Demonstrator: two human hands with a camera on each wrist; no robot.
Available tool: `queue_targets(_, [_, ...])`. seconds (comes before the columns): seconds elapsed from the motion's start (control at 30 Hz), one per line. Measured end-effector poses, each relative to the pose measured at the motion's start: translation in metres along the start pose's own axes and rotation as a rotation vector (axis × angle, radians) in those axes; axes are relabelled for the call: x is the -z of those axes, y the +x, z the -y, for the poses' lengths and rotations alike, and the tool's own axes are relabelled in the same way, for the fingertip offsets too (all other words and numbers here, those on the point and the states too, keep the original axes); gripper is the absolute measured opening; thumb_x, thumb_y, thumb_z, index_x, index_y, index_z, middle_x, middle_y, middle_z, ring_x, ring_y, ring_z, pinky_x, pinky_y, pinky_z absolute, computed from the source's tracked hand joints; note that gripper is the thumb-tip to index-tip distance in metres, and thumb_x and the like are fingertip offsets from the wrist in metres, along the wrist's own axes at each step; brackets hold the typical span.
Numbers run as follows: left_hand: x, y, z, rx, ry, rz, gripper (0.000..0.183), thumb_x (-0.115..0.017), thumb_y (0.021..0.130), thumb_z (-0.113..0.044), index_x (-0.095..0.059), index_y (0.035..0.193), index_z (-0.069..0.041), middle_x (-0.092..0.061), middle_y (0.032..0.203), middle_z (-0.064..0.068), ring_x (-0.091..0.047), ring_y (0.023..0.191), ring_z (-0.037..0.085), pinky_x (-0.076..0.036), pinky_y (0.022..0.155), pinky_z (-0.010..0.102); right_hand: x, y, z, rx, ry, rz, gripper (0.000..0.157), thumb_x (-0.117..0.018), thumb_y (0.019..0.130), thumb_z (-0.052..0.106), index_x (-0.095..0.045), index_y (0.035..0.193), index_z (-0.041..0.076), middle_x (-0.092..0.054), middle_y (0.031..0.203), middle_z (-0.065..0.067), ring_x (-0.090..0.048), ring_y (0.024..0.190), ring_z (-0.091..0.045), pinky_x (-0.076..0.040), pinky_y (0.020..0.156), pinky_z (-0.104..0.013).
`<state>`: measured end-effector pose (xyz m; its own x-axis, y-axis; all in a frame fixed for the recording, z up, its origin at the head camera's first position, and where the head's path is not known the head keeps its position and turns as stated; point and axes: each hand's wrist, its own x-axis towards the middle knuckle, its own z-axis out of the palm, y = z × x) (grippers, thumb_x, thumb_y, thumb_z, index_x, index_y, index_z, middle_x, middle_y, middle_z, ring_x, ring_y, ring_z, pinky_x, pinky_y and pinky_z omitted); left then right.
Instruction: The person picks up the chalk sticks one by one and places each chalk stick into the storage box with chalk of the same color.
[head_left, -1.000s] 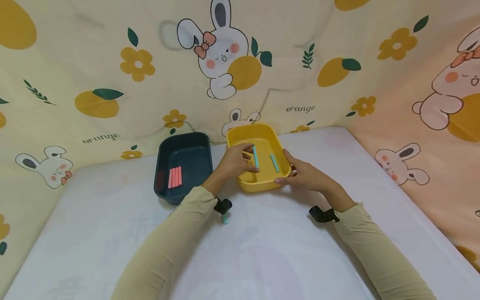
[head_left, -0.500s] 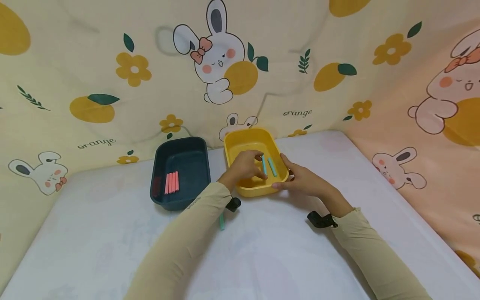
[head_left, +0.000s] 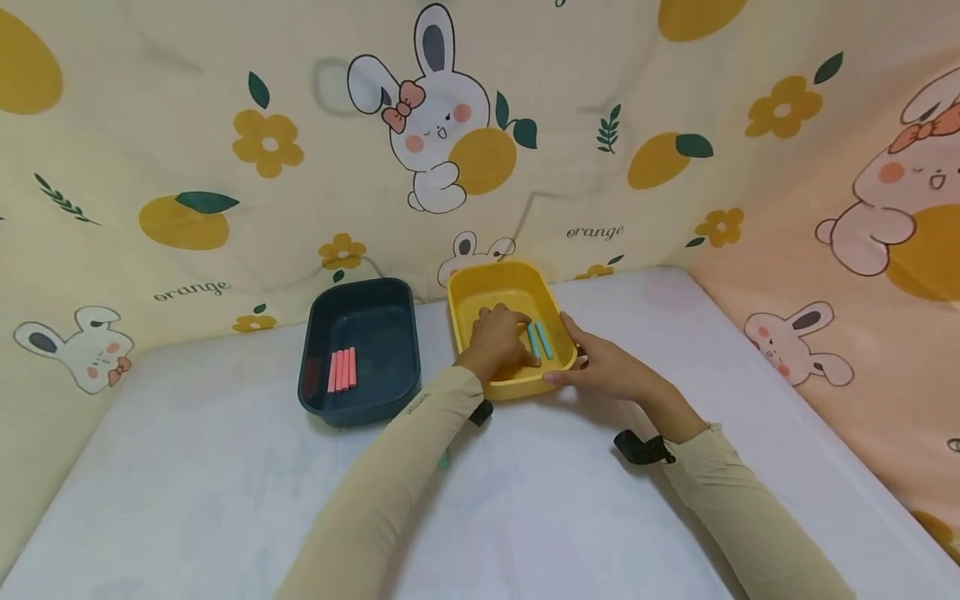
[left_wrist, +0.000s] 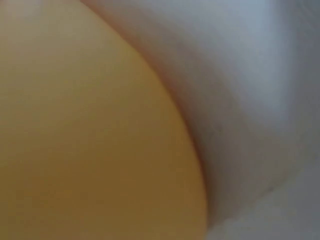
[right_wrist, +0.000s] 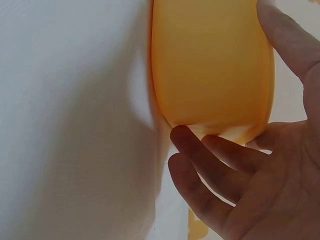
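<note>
My left hand [head_left: 497, 340] reaches into the yellow tray [head_left: 504, 271] and pinches a light blue chalk stick [head_left: 533, 340] end to end between finger and thumb, low over the tray's floor. Right beside it lies another blue chalk stick [head_left: 544, 340], nearly parallel. The right hand [head_left: 609, 367] grips the tray's near right corner, thumb at the front and fingers along the side. In the right wrist view its curved fingers [right_wrist: 215, 165] meet the tray's outer wall. Only the blurred yellow wall [left_wrist: 100, 125] and white cloth fill the left wrist view.
To the left stands a dark blue tray [head_left: 378, 312] with several pink chalk sticks [head_left: 342, 370] in a row. A green stick [head_left: 443, 460] lies on the white cloth, partly hidden by the left sleeve. A printed curtain [head_left: 300, 150] hangs behind.
The left hand has moved right and down inside the yellow tray, bringing its blue chalk stick close beside the other one. The right hand keeps its grip on the tray.
</note>
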<state>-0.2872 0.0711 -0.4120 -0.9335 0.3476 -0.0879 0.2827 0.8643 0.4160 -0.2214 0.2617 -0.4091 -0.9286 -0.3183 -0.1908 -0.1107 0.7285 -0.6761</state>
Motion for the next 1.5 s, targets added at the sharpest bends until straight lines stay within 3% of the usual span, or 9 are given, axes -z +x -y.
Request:
queue_targets(0.17, [0.0, 0.002, -0.003, -0.028, 0.068, -0.009, 0.075, -0.085, 0.073, -0.051, -0.061, 0.138, -0.022, -0.054, 0.131, 0.008, -0.043, 0.115, 0.027, -0.04, 0.1, 0.039, 0.005, 0.0, 0.002, -0.008, -0.001, -0.002, 0.117, -0.071, 0.081, 0.063, 0.0, 0.161, 0.017, -0.026, 0.164, -0.014, -0.053, 0.116, -0.03, -0.045, 0.105, -0.049])
queue_targets(0.43, [-0.003, 0.002, -0.002, -0.044, 0.1, 0.015, 0.076, -0.082, 0.076, -0.054, -0.057, 0.14, -0.021, -0.051, 0.132, 0.009, -0.042, 0.119, 0.029, -0.039, 0.104, 0.041, 0.003, 0.0, -0.001, -0.007, 0.032, 0.009, 0.116, -0.072, 0.082, 0.061, 0.0, 0.161, 0.017, -0.02, 0.166, -0.014, -0.051, 0.126, -0.032, -0.04, 0.112, -0.056])
queue_targets(0.57, [-0.005, 0.001, 0.003, -0.033, 0.042, 0.017, 0.082, -0.084, 0.073, -0.052, -0.054, 0.143, -0.02, -0.05, 0.135, 0.01, -0.042, 0.123, 0.03, -0.038, 0.109, 0.041, 0.0, 0.0, 0.0, 0.007, 0.031, 0.012, 0.114, -0.072, 0.083, 0.059, 0.0, 0.161, 0.016, -0.021, 0.165, -0.016, -0.052, 0.126, -0.032, -0.039, 0.112, -0.057])
queue_targets(0.77, [0.002, -0.003, 0.005, -0.06, -0.083, -0.052, 0.083, -0.087, 0.072, -0.044, -0.053, 0.143, -0.02, -0.052, 0.137, 0.009, -0.047, 0.124, 0.029, -0.043, 0.11, 0.037, -0.001, 0.001, 0.004, -0.012, 0.002, 0.012, 0.116, -0.071, 0.082, 0.063, 0.0, 0.161, 0.017, -0.024, 0.164, -0.017, -0.054, 0.121, -0.031, -0.044, 0.108, -0.054])
queue_targets(1.0, [0.022, -0.018, 0.012, -0.132, -0.239, -0.046, 0.076, -0.086, 0.077, -0.034, -0.053, 0.143, -0.016, -0.06, 0.138, 0.01, -0.056, 0.126, 0.028, -0.048, 0.108, 0.04, 0.0, 0.001, 0.002, -0.035, -0.017, 0.007, 0.118, -0.07, 0.079, 0.067, 0.001, 0.161, 0.019, -0.03, 0.162, -0.016, -0.054, 0.121, -0.031, -0.045, 0.107, -0.053])
queue_targets(1.2, [0.037, -0.036, 0.018, -0.163, -0.365, -0.03, 0.073, -0.084, 0.08, -0.033, -0.052, 0.144, -0.017, -0.059, 0.14, 0.011, -0.056, 0.127, 0.033, -0.05, 0.106, 0.042, 0.002, -0.001, 0.002, -0.031, -0.016, -0.005, 0.116, -0.071, 0.081, 0.064, -0.001, 0.161, 0.019, -0.034, 0.16, -0.017, -0.054, 0.121, -0.031, -0.044, 0.107, -0.053])
queue_targets(1.5, [0.063, -0.07, 0.024, -0.175, -0.405, -0.073, 0.069, -0.084, 0.08, -0.035, -0.055, 0.141, -0.02, -0.06, 0.138, 0.002, -0.057, 0.125, 0.027, -0.05, 0.106, 0.039, 0.002, 0.0, 0.005, -0.037, -0.007, 0.005, 0.118, -0.071, 0.08, 0.065, 0.001, 0.161, 0.02, -0.029, 0.162, -0.016, -0.051, 0.126, -0.032, -0.04, 0.111, -0.057])
